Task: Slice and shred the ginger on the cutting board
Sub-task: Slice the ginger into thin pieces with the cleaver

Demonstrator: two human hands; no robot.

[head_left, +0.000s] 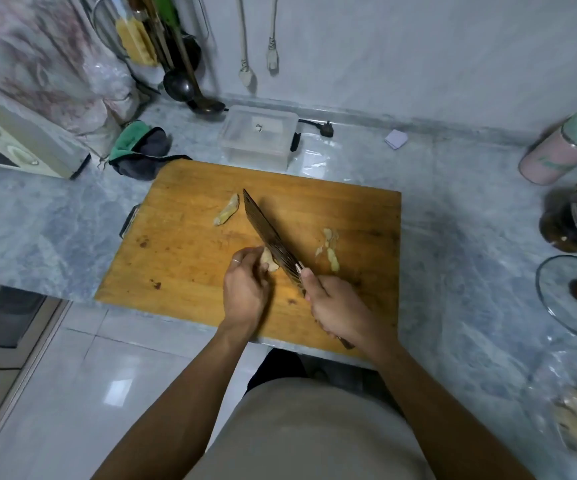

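one cutting board, one knife, three ginger pieces, two hands

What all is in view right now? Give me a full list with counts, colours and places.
cutting board: 1, orange-brown wood, counter centre
ginger piece: 1, pale yellow, under left fingers beside blade
ginger chunk: 1, pale yellow, board, left of knife tip
ginger slices: small cluster, pale yellow, board, right of blade
knife: 1, dark blade, across board centre
plastic box: 1, clear, behind board
cloth: 1, green and grey, board's back-left corner
bottle: 1, pink and mint, right
glass lid: 1, clear, right
ladle: 1, dark, by wall
left hand: 1, holds ginger piece
right hand: 1, grips knife handle
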